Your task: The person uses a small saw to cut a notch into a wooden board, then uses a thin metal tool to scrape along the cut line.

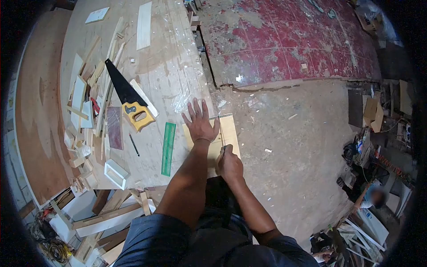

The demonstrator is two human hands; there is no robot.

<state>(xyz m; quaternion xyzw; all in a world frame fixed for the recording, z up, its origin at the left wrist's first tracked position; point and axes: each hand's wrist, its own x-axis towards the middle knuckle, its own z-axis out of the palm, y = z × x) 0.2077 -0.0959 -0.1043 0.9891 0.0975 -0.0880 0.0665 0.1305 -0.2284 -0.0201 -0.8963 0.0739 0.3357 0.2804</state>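
Note:
My left hand (pixel 201 127) lies flat with fingers spread, its palm on a pale wooden board (pixel 230 129) that sticks out past the table's right edge. My right hand (pixel 231 167) is closed around the dark handle of a thin-bladed tool (pixel 223 135). The narrow blade runs along the board, just right of my left thumb; its exact kind is too small to make out. A green ruler (pixel 168 149) lies left of the board. Farther left are a handsaw (pixel 129 98) with a yellow handle and a dark pencil (pixel 134 145).
Wood strips and offcuts (pixel 91 95) crowd the table's left side. A small white frame (pixel 116 174) sits near its front edge. Scraps are piled below (pixel 106 218). Debris dots the floor (pixel 284 147) at right. Another person (pixel 373 196) is at the far right.

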